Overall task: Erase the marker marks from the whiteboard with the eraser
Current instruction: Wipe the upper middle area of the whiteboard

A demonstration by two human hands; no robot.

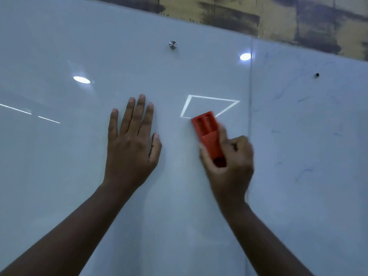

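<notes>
Whiteboard (79,176): glossy pale surface filling most of the head view, made of two panels meeting at a vertical seam (251,116) right of centre. A round metal mounting stud (172,45) sits near the top of the left panel; a small dark hole (317,75) shows on the right panel.

Left hand (131,144): laid flat against the left panel, fingers straight and slightly spread, holding nothing.

Right hand (229,162): fingers and thumb curled round the lower part of the eraser (208,132). The hand is blurred, so the exact finger placement cannot be told.

Eraser: red-orange block against the left panel, just left of the seam, tilted with its upper end leaning left. Its upper end overlaps the bottom edge of a bright four-sided outline of reflected light (209,105).

Marker marks (302,172): faint blue streaks and smudges scattered over the right panel, apart from the eraser.

Other: two bright oval light reflections (81,79) on the left panel; a strip of mottled yellow and dark wall (278,14) above the board
</notes>
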